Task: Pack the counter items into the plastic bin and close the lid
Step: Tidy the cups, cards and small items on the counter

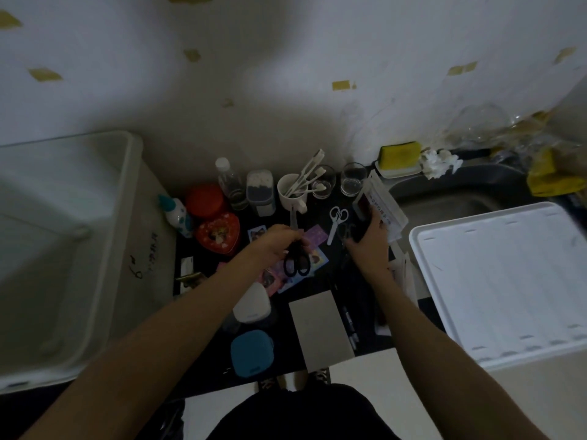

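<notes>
The open translucent plastic bin (73,236) stands at the left, and its white lid (502,281) lies at the right over the sink. My left hand (276,246) is shut on black-handled scissors (297,262), blade pointing away, above the dark counter (368,315). My right hand (368,246) grips a dark flat item together with a white printed pouch (381,204). White scissors (336,222) lie between my hands. Colourful photo cards (313,238) are scattered under the left hand.
Along the wall stand a red tin (205,201), a heart-shaped tin (219,236), a small bottle (230,182), a cotton-swab box (260,188), a mug of toothbrushes (292,192) and two glasses (352,179). Nearer me lie a white case (252,304), a blue case (252,352) and a grey card (320,328).
</notes>
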The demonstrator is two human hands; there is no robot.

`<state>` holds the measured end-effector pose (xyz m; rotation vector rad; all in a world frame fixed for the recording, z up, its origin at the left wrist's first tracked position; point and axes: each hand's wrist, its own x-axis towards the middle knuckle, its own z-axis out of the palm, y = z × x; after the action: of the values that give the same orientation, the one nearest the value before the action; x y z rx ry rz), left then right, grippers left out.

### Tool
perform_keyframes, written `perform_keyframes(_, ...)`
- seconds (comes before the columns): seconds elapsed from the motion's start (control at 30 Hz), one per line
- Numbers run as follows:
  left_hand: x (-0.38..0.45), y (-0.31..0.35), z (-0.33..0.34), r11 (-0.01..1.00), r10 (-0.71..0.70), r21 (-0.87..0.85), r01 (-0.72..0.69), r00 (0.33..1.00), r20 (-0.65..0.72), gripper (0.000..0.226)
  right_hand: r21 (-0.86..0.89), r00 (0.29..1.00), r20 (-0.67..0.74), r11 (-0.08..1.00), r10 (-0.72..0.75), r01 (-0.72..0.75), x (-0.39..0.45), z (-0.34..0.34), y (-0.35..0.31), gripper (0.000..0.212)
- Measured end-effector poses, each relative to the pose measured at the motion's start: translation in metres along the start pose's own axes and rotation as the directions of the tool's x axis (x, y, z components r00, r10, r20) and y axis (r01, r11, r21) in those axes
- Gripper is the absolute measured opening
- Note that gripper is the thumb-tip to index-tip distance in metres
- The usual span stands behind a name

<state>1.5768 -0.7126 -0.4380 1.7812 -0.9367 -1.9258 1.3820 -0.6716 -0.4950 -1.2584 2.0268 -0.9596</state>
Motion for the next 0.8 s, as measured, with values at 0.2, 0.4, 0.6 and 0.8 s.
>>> perform_keyframes(0.2, -0.004, -0.006, 0.016, 0.992, -0.039, -0.125, 0.03, 0.997, -0.066, 0.021, 0.278, 0.989, -0.15, 0.96, 0.014, 0.028, -0.021, -0.028, -0.036, 0.035)
perform_keyframes(0.4, -0.006, -0.006, 0.038, 0.943, -0.022, -0.331, 0.01, 0.999, -0.033, 0.034, 0.691, 0.979, 0.102, 0.695, 0.179, -0.199, -0.043, -0.024, -0.046, 0.021)
perform_keyframes(0.6, -0.006, -0.002, 0.044, 0.777, -0.009, -0.629, -0.024, 0.999, -0.049, 0.042, 0.674, 0.99, 0.102, 0.726, 0.093, -0.137, -0.063, 0.002, -0.038, 0.018)
perform_keyframes(0.8, 0.001, -0.011, 0.035, 0.794, -0.006, -0.603, -0.077, 0.991, -0.134, 0.03, 0.467, 0.984, 0.177, 0.882, -0.025, -0.061, -0.061, 0.011, -0.035, 0.012)
